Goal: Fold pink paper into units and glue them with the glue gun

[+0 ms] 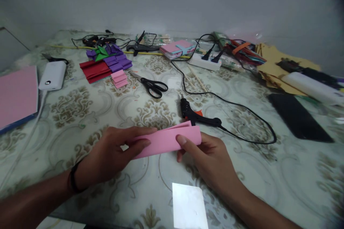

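A folded strip of pink paper (163, 142) is held above the table between both hands. My left hand (115, 150) pinches its left end, thumb in front and fingers behind. At the right end, my right hand (208, 154) grips the paper with the thumb on its front face; the other fingers are partly hidden behind. The layers stand slightly apart along the top edge. Just beyond the paper lies a black hot glue gun (199, 116) with an orange trigger. Black-handled scissors (152, 85) rest farther back, beside a small pleated pink paper (119, 78).
Red (94, 71) and purple folded papers (119, 62) lie at the back left. A white power bank (53, 75) and pink sheets (18, 93) are at left. A white power strip (205, 62) sits at the back; a black phone (299, 116) lies right. The glue gun's cord (249, 139) loops across the table.
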`<state>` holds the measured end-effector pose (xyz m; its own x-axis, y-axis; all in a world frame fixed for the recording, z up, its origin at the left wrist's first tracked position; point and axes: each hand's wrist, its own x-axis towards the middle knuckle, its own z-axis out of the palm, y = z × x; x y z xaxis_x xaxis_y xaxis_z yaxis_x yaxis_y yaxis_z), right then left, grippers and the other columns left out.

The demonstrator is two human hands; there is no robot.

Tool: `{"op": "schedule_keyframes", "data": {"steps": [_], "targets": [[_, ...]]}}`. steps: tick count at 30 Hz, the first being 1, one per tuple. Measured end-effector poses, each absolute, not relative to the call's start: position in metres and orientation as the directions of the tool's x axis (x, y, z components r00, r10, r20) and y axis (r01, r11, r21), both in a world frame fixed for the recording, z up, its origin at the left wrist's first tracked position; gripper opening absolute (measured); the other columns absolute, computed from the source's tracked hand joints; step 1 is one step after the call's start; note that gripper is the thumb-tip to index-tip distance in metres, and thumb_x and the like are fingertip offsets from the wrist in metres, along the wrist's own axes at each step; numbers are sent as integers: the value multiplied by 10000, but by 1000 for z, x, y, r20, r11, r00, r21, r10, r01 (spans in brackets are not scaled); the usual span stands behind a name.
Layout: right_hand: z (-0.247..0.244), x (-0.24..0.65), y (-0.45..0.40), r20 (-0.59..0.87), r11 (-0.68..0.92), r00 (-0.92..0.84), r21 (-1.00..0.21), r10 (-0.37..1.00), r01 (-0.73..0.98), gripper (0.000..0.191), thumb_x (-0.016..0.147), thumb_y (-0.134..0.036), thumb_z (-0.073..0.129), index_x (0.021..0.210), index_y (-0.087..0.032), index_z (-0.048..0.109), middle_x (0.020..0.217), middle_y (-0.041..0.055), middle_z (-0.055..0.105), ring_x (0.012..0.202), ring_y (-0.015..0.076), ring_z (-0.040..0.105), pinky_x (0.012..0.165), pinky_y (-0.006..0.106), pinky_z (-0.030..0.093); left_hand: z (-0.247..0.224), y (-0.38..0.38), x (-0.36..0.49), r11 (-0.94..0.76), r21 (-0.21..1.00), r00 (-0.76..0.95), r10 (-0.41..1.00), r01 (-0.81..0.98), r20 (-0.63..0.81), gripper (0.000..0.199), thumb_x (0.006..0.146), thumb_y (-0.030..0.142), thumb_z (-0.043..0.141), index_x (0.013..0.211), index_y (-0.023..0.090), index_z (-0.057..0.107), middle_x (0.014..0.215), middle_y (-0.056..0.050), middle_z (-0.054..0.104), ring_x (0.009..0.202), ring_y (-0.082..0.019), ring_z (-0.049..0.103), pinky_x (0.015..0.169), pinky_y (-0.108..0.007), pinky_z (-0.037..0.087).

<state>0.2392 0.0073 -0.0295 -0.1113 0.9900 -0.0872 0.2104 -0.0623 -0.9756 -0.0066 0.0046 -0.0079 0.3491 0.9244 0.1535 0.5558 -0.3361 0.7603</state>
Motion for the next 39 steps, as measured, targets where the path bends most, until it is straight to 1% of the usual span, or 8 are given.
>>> {"op": "schedule_keyframes", "data": {"steps": [4, 9, 21, 24, 29, 32, 36, 39], "targets": [[-26, 239, 7, -70, -44, -125, -979, 990, 197, 400, 895, -447, 714, 570, -216, 729, 591, 30, 711, 577, 160, 582, 566, 257, 454, -9, 4, -8, -330, 761, 365, 922, 558, 132, 265, 1004, 261, 657, 1233, 282, 787, 1101, -7, 854, 730, -105, 764, 623, -151, 560], [-27, 239, 6, -74, -49, -108, -976, 991, 212, 404, 897, -455, 708, 575, -211, 727, 579, 29, 697, 556, 156, 555, 526, 253, 425, -7, 4, -8, -292, 750, 369, 927, 593, 69, 290, 1021, 263, 629, 1272, 266, 774, 1061, -6, 855, 752, -125, 763, 645, -172, 558], [-29, 238, 7, -61, -40, -99, -979, 993, 201, 405, 899, -440, 715, 568, -206, 704, 571, 19, 678, 546, 137, 534, 510, 236, 415, -9, 4, -8, -342, 748, 379, 916, 569, 130, 288, 1004, 248, 647, 1253, 288, 787, 1014, -4, 858, 655, -112, 726, 672, -194, 590], [-28, 237, 8, -63, -46, -111, -988, 992, 146, 345, 884, -422, 744, 619, -205, 705, 571, 5, 678, 551, 137, 575, 535, 233, 463, -9, 4, -8, -322, 749, 370, 922, 578, 111, 319, 1008, 238, 640, 1291, 296, 773, 1082, 0, 854, 778, -133, 784, 724, -184, 603], [-26, 237, 8, -87, -76, -147, -994, 985, 84, 259, 887, -413, 761, 748, -199, 717, 586, -19, 644, 546, 130, 591, 543, 237, 500, -14, 3, -9, -397, 749, 458, 878, 531, 141, 405, 1024, 217, 604, 1393, 347, 706, 1279, -19, 802, 988, -177, 818, 665, -180, 633], [-25, 235, 8, -86, -87, -118, -996, 989, -6, 213, 851, -385, 814, 898, -217, 691, 724, -28, 674, 556, 118, 600, 521, 232, 531, -14, 3, -9, -427, 760, 520, 843, 489, 140, 405, 1021, 183, 589, 1370, 338, 722, 1311, -30, 785, 1155, -206, 783, 820, -233, 669], [-28, 232, 9, -107, -124, -93, -972, 990, -199, 516, 818, -327, 865, 1233, -297, 561, 792, -70, 674, 546, 115, 601, 474, 214, 555, -13, 2, -10, -437, 752, 519, 842, 493, 150, 423, 1009, 150, 583, 1363, 332, 726, 1349, -32, 763, 1206, -210, 761, 949, -277, 657], [-35, 231, 9, -144, -193, -181, -934, 973, -299, 398, 871, -396, 834, 1177, -255, 621, 760, -50, 658, 579, 123, 605, 473, 217, 566, -13, 2, -11, -438, 740, 504, 850, 511, 156, 449, 1014, 127, 566, 1389, 329, 708, 1388, -34, 741, 1228, -208, 750, 973, -289, 650]]}}
